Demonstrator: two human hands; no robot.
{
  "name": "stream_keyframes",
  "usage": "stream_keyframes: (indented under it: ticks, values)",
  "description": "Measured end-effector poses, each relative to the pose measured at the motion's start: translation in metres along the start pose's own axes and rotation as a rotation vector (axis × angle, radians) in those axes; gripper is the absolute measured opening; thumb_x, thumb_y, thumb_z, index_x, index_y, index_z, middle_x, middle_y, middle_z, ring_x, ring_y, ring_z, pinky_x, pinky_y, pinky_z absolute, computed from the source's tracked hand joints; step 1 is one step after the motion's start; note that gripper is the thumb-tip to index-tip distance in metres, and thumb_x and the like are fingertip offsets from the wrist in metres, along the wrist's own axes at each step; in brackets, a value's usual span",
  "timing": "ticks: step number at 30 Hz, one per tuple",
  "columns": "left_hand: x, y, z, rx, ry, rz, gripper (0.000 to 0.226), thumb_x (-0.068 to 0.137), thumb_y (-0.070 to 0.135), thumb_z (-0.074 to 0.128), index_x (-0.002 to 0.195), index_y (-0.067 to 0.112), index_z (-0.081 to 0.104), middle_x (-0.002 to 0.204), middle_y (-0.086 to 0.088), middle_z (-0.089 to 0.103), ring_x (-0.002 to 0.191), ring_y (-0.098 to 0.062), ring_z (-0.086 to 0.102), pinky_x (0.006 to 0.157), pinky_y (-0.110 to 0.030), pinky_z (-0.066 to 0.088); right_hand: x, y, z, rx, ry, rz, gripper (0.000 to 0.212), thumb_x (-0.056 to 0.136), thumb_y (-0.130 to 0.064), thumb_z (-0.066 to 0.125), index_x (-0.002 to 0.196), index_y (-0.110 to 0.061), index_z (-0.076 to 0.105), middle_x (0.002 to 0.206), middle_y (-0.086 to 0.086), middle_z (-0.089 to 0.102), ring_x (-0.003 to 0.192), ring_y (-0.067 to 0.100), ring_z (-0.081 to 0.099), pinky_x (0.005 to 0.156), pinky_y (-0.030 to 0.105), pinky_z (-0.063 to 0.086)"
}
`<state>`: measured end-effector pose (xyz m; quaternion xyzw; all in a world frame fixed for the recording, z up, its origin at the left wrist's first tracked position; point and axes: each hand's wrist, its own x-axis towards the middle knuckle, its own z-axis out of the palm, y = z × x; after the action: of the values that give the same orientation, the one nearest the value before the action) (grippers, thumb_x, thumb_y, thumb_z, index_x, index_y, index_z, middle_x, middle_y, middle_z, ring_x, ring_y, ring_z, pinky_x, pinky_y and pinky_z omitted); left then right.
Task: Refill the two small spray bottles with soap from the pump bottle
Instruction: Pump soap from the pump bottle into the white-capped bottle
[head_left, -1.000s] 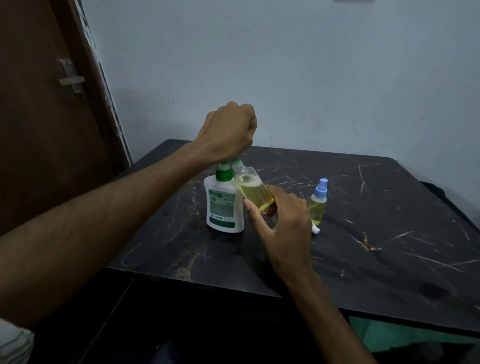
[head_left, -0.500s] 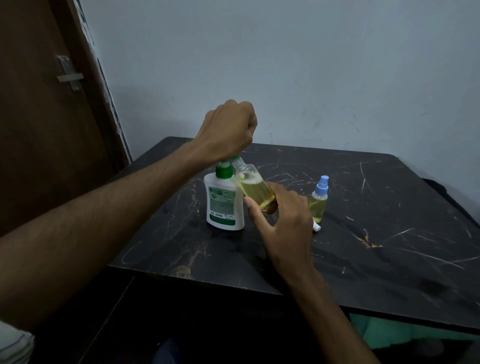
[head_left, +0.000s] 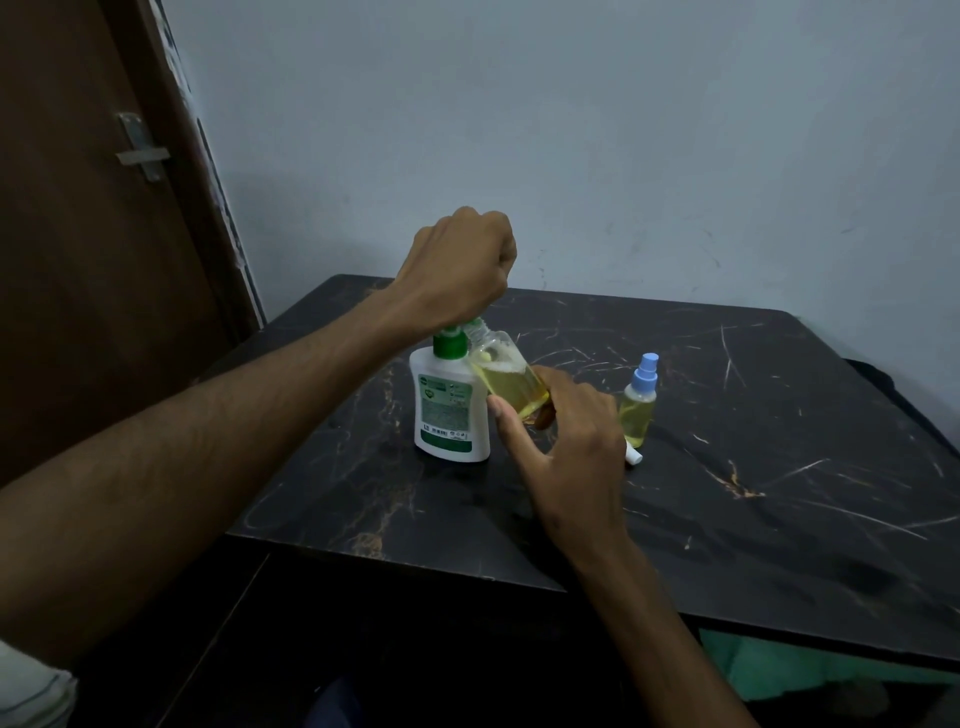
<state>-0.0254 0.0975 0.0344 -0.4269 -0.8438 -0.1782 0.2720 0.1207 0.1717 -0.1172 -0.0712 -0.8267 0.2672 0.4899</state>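
Observation:
A white pump bottle with a green collar stands on the black marble table. My left hand is closed in a fist over its pump head, which is hidden. My right hand holds an uncapped clear spray bottle, more than half full of yellow soap, tilted with its neck against the pump spout. A second small spray bottle with a blue spray top and yellow liquid stands upright to the right. A small white cap piece lies by its base.
A brown door with a metal latch is at the left. A pale wall rises behind the table. The table's front edge runs close to me, with green cloth below at the right.
Both hands and bottles stay almost in place; only the camera view shifts slightly. The left fist remains on the pump head.

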Motion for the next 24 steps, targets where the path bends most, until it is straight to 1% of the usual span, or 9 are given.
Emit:
stream_keyframes:
  ticks: [6, 7, 10, 12, 14, 19, 21, 23, 24]
  values:
    - [0.0026, 0.002, -0.0044, 0.019, 0.006, 0.009, 0.041, 0.076, -0.009, 0.047, 0.053, 0.024, 0.038, 0.054, 0.009, 0.037, 0.051, -0.011, 0.036, 0.058, -0.028, 0.033, -0.0001, -0.0011, -0.0007, -0.002, 0.029, -0.005, 0.046, 0.097, -0.055, 0.061, 0.121, -0.017, 0.068, 0.087, -0.011, 0.057, 0.082, 0.003, 0.042, 0.077, 0.023, 0.031]
    - [0.0031, 0.0013, -0.0037, 0.022, 0.006, 0.011, 0.04, 0.076, -0.009, 0.047, 0.053, 0.024, 0.037, 0.054, 0.009, 0.037, 0.051, -0.011, 0.035, 0.059, -0.029, 0.034, 0.0, -0.001, -0.0006, -0.001, 0.03, -0.007, 0.045, 0.097, -0.054, 0.061, 0.121, -0.017, 0.068, 0.087, -0.011, 0.056, 0.082, 0.003, 0.041, 0.077, 0.022, 0.031]
    - [0.0023, 0.0009, -0.0016, 0.009, 0.004, 0.01, 0.038, 0.073, -0.009, 0.046, 0.053, 0.023, 0.039, 0.053, 0.009, 0.038, 0.052, -0.011, 0.036, 0.062, -0.035, 0.042, 0.0007, 0.0004, 0.0001, -0.003, 0.02, -0.014, 0.043, 0.098, -0.053, 0.062, 0.12, -0.017, 0.068, 0.087, -0.009, 0.059, 0.081, 0.006, 0.045, 0.078, 0.023, 0.032]
    - [0.0006, 0.0019, -0.0007, 0.008, -0.001, 0.006, 0.037, 0.072, -0.009, 0.046, 0.052, 0.022, 0.039, 0.052, 0.009, 0.038, 0.051, -0.011, 0.036, 0.062, -0.034, 0.041, 0.0007, 0.0006, 0.0003, 0.0, 0.017, -0.018, 0.043, 0.098, -0.053, 0.062, 0.121, -0.017, 0.068, 0.087, -0.008, 0.06, 0.081, 0.006, 0.046, 0.079, 0.025, 0.034]
    - [0.0004, 0.002, -0.0012, 0.003, -0.002, 0.002, 0.038, 0.073, -0.009, 0.047, 0.052, 0.022, 0.04, 0.052, 0.009, 0.038, 0.051, -0.011, 0.037, 0.062, -0.033, 0.039, 0.0007, -0.0001, 0.0004, 0.002, 0.023, -0.014, 0.045, 0.098, -0.054, 0.061, 0.122, -0.017, 0.068, 0.088, -0.009, 0.059, 0.082, 0.003, 0.043, 0.078, 0.025, 0.034]
    - [0.0045, 0.0, -0.0042, -0.002, 0.007, 0.006, 0.041, 0.075, -0.009, 0.047, 0.053, 0.024, 0.039, 0.054, 0.011, 0.038, 0.052, -0.01, 0.037, 0.063, -0.033, 0.038, 0.0002, -0.0004, -0.0007, 0.008, 0.041, -0.018, 0.045, 0.097, -0.054, 0.061, 0.12, -0.016, 0.069, 0.088, -0.013, 0.054, 0.083, 0.0, 0.038, 0.077, 0.022, 0.03]
    - [0.0043, -0.0005, -0.0036, -0.004, 0.007, 0.007, 0.04, 0.075, -0.009, 0.047, 0.053, 0.024, 0.04, 0.053, 0.011, 0.038, 0.052, -0.01, 0.038, 0.062, -0.035, 0.042, 0.0006, -0.0005, -0.0002, 0.008, 0.047, -0.023, 0.045, 0.097, -0.053, 0.062, 0.12, -0.015, 0.069, 0.088, -0.013, 0.053, 0.082, -0.001, 0.037, 0.077, 0.022, 0.03]
    - [0.003, -0.0015, -0.001, -0.008, 0.002, 0.006, 0.038, 0.071, -0.009, 0.045, 0.052, 0.023, 0.041, 0.052, 0.01, 0.039, 0.051, -0.011, 0.04, 0.061, -0.041, 0.052, 0.001, 0.0002, 0.0007, 0.003, 0.041, -0.028, 0.043, 0.097, -0.052, 0.062, 0.12, -0.015, 0.069, 0.087, -0.011, 0.056, 0.081, 0.002, 0.042, 0.078, 0.023, 0.031]
    - [0.002, -0.0017, 0.0001, -0.006, 0.001, 0.003, 0.037, 0.07, -0.009, 0.045, 0.052, 0.022, 0.042, 0.051, 0.01, 0.039, 0.051, -0.013, 0.041, 0.064, -0.044, 0.056, 0.001, 0.0007, 0.0009, 0.004, 0.036, -0.031, 0.043, 0.098, -0.052, 0.063, 0.12, -0.016, 0.069, 0.086, -0.009, 0.059, 0.08, 0.005, 0.045, 0.079, 0.024, 0.033]
